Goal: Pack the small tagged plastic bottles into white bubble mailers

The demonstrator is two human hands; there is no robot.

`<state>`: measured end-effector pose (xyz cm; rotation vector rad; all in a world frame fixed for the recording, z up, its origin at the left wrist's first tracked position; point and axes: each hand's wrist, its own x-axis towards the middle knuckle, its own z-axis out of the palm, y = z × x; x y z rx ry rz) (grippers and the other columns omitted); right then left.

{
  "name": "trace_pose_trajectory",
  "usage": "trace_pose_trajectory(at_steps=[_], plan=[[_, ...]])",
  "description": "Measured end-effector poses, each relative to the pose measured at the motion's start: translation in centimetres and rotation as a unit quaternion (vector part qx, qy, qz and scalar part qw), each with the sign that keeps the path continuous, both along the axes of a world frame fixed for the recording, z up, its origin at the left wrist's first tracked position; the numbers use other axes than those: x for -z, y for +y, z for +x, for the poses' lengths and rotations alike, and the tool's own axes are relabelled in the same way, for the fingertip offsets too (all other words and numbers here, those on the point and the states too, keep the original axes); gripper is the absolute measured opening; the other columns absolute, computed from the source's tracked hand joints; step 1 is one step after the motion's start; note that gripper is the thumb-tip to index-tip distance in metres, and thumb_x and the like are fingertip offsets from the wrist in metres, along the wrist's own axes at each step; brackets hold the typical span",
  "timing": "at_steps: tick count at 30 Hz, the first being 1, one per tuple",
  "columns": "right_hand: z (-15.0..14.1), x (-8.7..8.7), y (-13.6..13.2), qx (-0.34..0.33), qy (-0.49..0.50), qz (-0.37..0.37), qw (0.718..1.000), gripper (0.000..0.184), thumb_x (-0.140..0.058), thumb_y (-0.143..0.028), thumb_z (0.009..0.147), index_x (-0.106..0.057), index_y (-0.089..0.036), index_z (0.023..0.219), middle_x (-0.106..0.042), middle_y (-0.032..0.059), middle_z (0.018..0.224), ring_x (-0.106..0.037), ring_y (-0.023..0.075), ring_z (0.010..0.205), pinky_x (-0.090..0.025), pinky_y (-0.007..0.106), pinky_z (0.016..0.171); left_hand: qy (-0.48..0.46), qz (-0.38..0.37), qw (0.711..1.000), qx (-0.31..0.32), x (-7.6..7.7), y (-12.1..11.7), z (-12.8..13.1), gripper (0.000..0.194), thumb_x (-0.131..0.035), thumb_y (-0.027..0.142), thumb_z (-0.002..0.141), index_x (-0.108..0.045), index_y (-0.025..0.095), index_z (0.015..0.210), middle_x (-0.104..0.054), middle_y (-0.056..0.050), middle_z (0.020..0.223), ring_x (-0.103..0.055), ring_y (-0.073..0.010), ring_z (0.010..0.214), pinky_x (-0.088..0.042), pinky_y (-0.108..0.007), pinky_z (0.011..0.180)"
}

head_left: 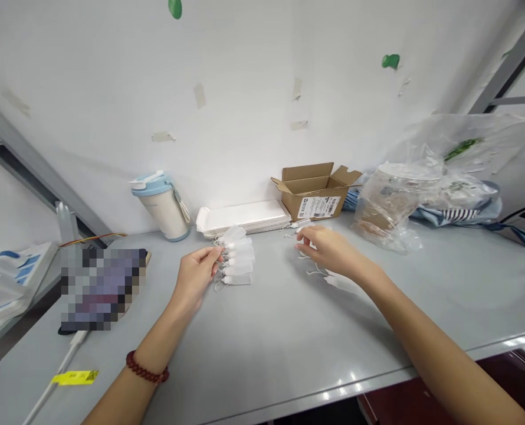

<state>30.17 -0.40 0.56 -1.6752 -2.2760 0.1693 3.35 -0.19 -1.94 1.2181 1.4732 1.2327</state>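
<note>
A row of small translucent white tags (238, 261) with thin string loops lies on the grey table. At their looped end, my left hand (196, 268) is closed, thumb and forefinger pinched on one of the tags. My right hand (322, 247) hovers near the cardboard box, its fingers bent with a small gap between thumb and forefinger, and nothing visible in them. Just beyond its fingertips is another looped tag (301, 224). More tags (342, 282) with string loops lie under and beside my right hand, partly hidden by it.
Behind the tags lies a flat stack of white sleeves (245, 215), beside an open cardboard box (315, 198). A cream tumbler (165, 209) stands left. On the left, a phone (105, 289) has a white cable (59, 372). Plastic-bagged items (395, 200) lie right.
</note>
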Motion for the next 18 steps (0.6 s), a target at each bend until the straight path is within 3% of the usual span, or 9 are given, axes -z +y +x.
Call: trace_pose_trajectory(at_steps=[5,11,18], plan=[[1.6,-0.3,0.5,0.038,-0.018,-0.044,0.998,0.018,-0.046,-0.026,0.086,-0.058,-0.017,0.097,-0.064,0.0075,0.093,-0.056,0.0203,0.089,-0.038,0.027,0.067,-0.002,-0.008,1.0,-0.005,0.2,0.1,0.0,0.027,-0.064,0.038,0.07,-0.064,0.011,0.073,-0.048,0.002,0.057,-0.033,-0.0049,0.046,-0.024,-0.02,0.042],[3.4,0.1,0.7,0.051,-0.023,-0.091,0.994,0.021,-0.05,-0.026,0.081,-0.059,-0.019,0.098,-0.063,0.0063,0.096,-0.058,0.0182,0.086,-0.041,0.024,0.065,-0.032,0.0,0.999,-0.025,-0.3,0.1,0.1,0.038,-0.062,0.029,0.068,-0.061,0.011,0.101,-0.056,0.0,0.071,-0.037,-0.0052,0.046,-0.026,-0.02,0.041],[4.4,0.3,0.9,0.052,-0.019,-0.096,0.994,0.016,-0.058,-0.016,0.07,-0.063,-0.02,0.084,-0.065,0.0071,0.089,-0.061,0.0188,0.076,-0.042,0.024,0.055,-0.001,0.004,1.0,-0.011,-0.4,-0.2,0.5,0.037,-0.061,0.03,0.069,-0.059,0.013,0.102,-0.056,0.0,0.069,-0.037,-0.0057,0.047,-0.026,-0.02,0.042]])
